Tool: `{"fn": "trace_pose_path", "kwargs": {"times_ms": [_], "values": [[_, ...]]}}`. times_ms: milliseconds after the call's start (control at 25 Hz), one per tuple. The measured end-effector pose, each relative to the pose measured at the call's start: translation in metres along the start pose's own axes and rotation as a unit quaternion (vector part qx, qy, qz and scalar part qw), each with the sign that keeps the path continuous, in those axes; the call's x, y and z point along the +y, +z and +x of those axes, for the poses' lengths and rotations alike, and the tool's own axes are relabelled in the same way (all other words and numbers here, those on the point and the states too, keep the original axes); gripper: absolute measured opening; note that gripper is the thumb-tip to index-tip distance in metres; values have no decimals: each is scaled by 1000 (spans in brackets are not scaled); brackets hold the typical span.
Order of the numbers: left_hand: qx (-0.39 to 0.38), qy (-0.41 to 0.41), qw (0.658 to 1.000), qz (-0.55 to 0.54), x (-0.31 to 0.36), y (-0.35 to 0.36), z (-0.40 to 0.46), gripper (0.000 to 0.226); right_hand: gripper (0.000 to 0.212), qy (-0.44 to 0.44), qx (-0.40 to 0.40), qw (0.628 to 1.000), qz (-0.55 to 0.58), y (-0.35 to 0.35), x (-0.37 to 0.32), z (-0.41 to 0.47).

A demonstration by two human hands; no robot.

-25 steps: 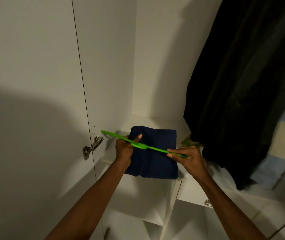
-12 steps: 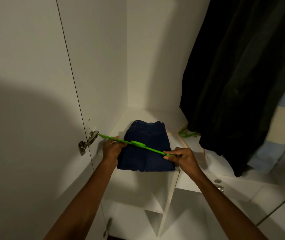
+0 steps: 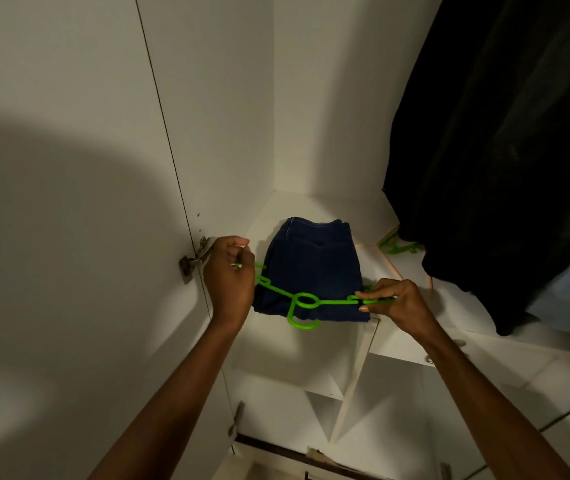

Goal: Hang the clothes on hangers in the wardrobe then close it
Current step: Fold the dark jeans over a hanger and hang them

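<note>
left hand (image 3: 229, 271): fingers curled round the left end of the green hanger (image 3: 306, 301).
right hand (image 3: 396, 301): fingertips and thumb pinch the hanger's right end.
green hanger: held flat over the near edge of the folded jeans (image 3: 311, 268), hook toward the person.
folded jeans: on the white shelf (image 3: 314, 202) inside the wardrobe.
black garment (image 3: 498, 150): hangs at right.
second green hanger (image 3: 397, 245): on the shelf under the black garment.

Both forearms bare, no sleeves showing.
</note>
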State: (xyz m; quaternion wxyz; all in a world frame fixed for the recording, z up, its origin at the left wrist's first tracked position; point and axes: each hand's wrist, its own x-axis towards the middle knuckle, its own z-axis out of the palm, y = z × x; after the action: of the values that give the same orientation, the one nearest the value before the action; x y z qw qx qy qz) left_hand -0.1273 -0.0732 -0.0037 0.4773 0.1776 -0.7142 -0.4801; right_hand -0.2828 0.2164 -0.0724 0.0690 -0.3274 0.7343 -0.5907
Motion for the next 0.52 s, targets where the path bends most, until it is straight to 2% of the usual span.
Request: {"fn": "trace_pose_path", "kwargs": {"times_ms": [80,160,240,320,360,480,520], "values": [[-55,-6,998,25,7,19,16,18,35,2,10,1000,8,5,5,-7],[-150,-61,986,37,8,43,33,36,33,3,13,999,29,6,6,-15],[-261,-102,958,64,7,63,45,56,36,1,4,1000,31,6,6,-22],[-371,-116,915,112,1,80,50,69,35,5,-9,1000,19,6,7,-25],[-398,-112,897,155,-3,88,53,81,33,8,-13,1000,15,5,7,-25],[-401,-95,839,356,-18,102,64,150,26,-1,-16,1000,-5,4,6,-25],[-409,-97,828,372,-24,104,69,156,26,0,-16,1000,-17,3,7,-25]]}}
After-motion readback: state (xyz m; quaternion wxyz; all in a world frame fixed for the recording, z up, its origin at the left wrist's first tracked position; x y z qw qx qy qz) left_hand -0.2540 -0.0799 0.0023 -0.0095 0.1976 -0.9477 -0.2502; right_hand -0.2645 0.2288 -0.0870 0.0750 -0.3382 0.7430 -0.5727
